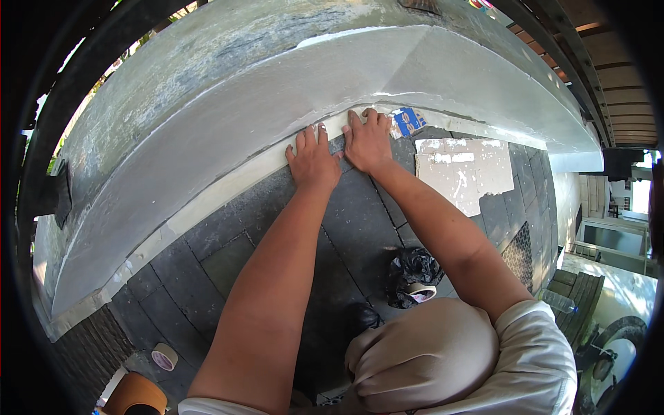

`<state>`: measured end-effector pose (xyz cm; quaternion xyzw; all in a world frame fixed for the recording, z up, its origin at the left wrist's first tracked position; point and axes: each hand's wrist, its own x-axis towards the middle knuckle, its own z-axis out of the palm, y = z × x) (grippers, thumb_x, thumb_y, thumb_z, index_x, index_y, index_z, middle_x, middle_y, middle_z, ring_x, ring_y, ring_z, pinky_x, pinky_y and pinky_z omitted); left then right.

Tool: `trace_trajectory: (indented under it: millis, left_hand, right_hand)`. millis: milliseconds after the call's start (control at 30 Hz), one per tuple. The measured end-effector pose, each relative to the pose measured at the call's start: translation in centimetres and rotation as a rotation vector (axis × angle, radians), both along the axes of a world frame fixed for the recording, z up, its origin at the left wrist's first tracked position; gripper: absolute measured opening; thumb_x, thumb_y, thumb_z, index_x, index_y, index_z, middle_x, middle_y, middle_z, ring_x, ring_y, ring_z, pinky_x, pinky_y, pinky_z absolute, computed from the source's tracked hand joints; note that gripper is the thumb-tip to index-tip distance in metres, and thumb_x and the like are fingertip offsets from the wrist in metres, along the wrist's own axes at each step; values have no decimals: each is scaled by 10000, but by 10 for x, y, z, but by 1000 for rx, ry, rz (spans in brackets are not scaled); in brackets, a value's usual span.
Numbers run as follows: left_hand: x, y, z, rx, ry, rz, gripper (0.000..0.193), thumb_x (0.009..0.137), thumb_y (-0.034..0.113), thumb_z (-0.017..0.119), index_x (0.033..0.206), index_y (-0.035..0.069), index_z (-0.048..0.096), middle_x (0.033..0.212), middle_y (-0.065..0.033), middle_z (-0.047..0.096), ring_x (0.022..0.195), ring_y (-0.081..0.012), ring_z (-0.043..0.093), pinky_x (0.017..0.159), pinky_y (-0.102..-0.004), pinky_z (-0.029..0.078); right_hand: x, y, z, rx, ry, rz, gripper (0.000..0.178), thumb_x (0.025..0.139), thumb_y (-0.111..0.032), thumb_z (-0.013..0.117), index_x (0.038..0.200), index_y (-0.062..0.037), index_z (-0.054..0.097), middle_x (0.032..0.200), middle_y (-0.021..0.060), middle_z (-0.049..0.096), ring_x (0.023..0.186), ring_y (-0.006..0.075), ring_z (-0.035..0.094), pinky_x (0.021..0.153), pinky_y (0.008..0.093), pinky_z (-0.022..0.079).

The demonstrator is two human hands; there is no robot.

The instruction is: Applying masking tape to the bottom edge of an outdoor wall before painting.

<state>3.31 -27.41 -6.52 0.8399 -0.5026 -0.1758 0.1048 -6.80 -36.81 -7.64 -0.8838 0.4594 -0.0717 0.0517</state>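
Beige cloth (429, 353) bulges up at the near edge, likely over a bent knee. Beyond it, left hand (315, 162) and right hand (369, 142) press side by side on the pale strip (228, 187) along the wall's (242, 114) foot, fingers slightly spread, clamped on nothing that shows. Strip looks laid from near left to far right; smoothing it seems underway, though how firmly it sticks I can't tell. Tape rolls lie near left (164, 357) and by the black bag (415, 264); cardboard (463, 173) lies to the right.
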Motion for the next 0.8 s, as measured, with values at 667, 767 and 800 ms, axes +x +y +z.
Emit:
trace_trajectory:
  millis: [667,767,800]
  left_hand:
    - [18,54,-15,-76,-125,-76,683,963,421,518,1502,42,337,1588,-74,288,1487,-220,211,1203,-494,160]
    - [37,82,-17,-77,-158,-117,665,980,436,484,1514,70,329,1585,-67,295,1487,-216,212,1202,-500,161]
    - [41,85,-16,-72,-165,-108,665,980,436,484,1514,70,329,1585,-67,295,1487,-216,212,1202,-500,161]
  right_hand:
    - [6,18,5,94,43,188,445,981,-257,476,1416,-163,477,1258,152,508,1183,399,429,1086,650,250]
    - [8,21,9,87,73,190,456,982,-258,473,1426,-156,461,1275,148,503,1216,401,418,1104,665,229]
    - [11,25,9,39,118,187,457,982,-255,472,1427,-151,458,1285,144,499,1230,402,414,1110,662,225]
